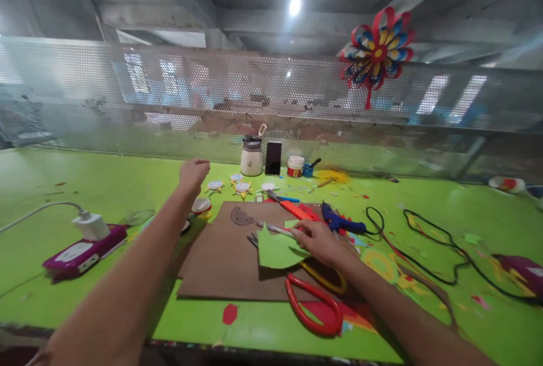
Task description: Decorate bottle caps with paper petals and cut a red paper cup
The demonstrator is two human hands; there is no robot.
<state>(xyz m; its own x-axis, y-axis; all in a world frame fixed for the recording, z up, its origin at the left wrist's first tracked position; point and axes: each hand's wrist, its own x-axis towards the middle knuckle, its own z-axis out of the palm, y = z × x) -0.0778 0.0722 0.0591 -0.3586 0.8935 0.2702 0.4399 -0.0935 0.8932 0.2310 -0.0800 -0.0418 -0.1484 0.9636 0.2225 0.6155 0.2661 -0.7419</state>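
Paper (278, 252) on card (212, 267), near bench's (195, 321) front edge, seemingly uncut yet | right hand (317, 240) clamped on tool (275, 229) | left hand (194, 175): grip unclear | figures (242, 187) toward far edge look done

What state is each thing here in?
Left hand: raised, grip unclear
Right hand: at green paper, grip unclear
Green paper: lying on cardboard
Cardboard: flat
Protractor: lying flat
Red-handled scissors: partly hidden, opening unclear
Glue gun: lying down
Phone: upright, screen dark
Charger: plugged into power strip
Flower decoration: hanging
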